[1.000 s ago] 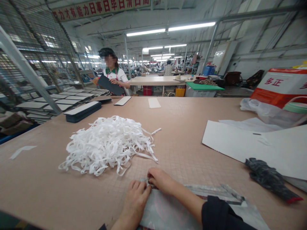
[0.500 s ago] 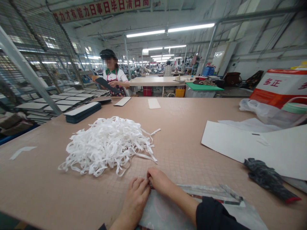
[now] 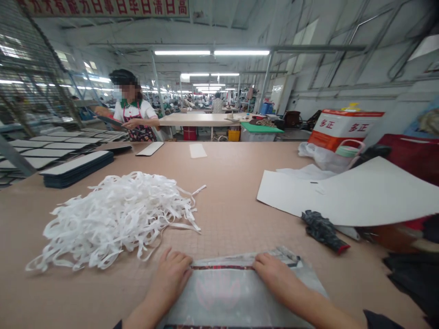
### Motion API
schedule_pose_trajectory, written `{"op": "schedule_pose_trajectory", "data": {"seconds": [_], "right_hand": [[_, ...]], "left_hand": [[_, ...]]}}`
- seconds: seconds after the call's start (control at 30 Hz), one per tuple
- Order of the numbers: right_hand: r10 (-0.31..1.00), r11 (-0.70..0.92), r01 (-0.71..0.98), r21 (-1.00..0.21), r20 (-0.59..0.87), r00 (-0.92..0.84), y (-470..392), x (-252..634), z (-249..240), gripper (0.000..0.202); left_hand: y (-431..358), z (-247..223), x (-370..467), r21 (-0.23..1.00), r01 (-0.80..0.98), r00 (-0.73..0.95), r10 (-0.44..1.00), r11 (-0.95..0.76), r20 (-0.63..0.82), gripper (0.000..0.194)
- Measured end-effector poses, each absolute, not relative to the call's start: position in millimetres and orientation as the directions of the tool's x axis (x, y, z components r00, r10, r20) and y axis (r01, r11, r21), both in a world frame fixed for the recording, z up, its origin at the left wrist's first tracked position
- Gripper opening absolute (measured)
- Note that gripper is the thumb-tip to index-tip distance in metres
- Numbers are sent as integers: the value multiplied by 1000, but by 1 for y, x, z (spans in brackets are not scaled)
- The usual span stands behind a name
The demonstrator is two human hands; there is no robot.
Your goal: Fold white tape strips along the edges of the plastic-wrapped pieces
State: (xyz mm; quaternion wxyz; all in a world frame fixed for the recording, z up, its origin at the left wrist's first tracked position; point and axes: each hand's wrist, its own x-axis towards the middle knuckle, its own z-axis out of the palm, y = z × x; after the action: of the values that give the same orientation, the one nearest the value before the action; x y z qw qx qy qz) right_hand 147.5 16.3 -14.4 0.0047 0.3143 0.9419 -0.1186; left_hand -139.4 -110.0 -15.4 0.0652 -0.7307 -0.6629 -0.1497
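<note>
Before me lies a translucent grey plastic sheet (image 3: 219, 292) with a faint pink print. A dark red strip (image 3: 222, 267) runs along its far edge, and another dark band shows at its near edge. At the sheet's far left corner, my left hand (image 3: 173, 274) is closed on the edge with curled fingers. My right hand (image 3: 277, 276) grips the same far edge further right, its fingers bent over the strip. Crumpled clear plastic sticks out beyond the right hand. The fingertips and thumbs are partly hidden.
A heap of white ribbon strips (image 3: 120, 224) lies left. Stacked dark-edged panels (image 3: 78, 169) stand behind it. At right are a large white board (image 3: 325, 192), a dark glove-like cloth (image 3: 324, 233) and a red-white canister (image 3: 343, 128). A co-worker (image 3: 132, 112) holds a dark panel across the table.
My hands, close together at the strip before, are now apart: the right hand has slid right along the edge. More of the red strip shows. The view has turned right.
</note>
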Motion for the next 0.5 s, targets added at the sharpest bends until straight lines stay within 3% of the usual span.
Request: {"op": "schedule_pose_trajectory", "data": {"seconds": [0.1, 0.27, 0.37, 0.43, 0.5], "right_hand": [[682, 656, 694, -297, -162, -714, 33, 160, -7, 18], [672, 619, 674, -404, -172, -720, 31, 161, 11, 15], [634, 635, 618, -464, -144, -759, 14, 175, 37, 20], [596, 609, 599, -521, -198, -778, 4, 190, 60, 20], [575, 563, 600, -568, -253, -778, -2, 202, 79, 17]], "left_hand": [[-96, -14, -126, 52, 989, 120, 948, -142, 294, 18], [-79, -8, -98, -8, 953, 294, 917, -303, 268, 30], [-88, 6, -90, 3, 936, 338, 900, -352, 275, 16], [-104, 18, -87, 72, 913, 377, 898, -402, 228, 16], [-122, 28, -82, 280, 864, 417, 906, -420, 71, 18]]}}
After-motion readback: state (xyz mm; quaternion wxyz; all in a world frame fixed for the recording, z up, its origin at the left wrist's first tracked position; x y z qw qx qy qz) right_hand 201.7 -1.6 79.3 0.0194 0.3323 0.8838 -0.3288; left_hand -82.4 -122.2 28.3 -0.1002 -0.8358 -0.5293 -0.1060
